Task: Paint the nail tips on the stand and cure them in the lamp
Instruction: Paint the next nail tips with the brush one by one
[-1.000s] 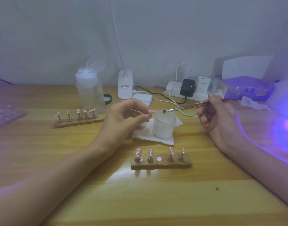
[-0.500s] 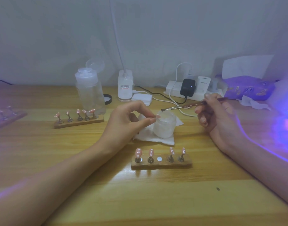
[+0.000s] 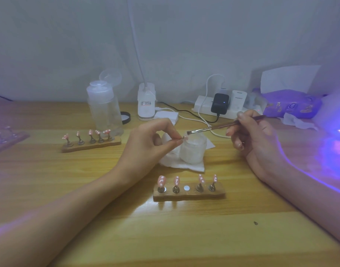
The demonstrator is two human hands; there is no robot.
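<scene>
pinching nail tip [image 3: 185,138], left hand [image 3: 151,143]; brush [image 3: 213,128], right hand [image 3: 255,135]

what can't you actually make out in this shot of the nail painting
Head view only.
Nail tip: tiny, half covered by fingertips of the left hand; its coat is unreadable.
Brush bristles: too small to show whether they touch the tip.
Lamp: cut off by the right edge, washed out by purple glare.
Tray: cut by the left edge, blurred.
Jar: frosted, contents unclear.
</scene>
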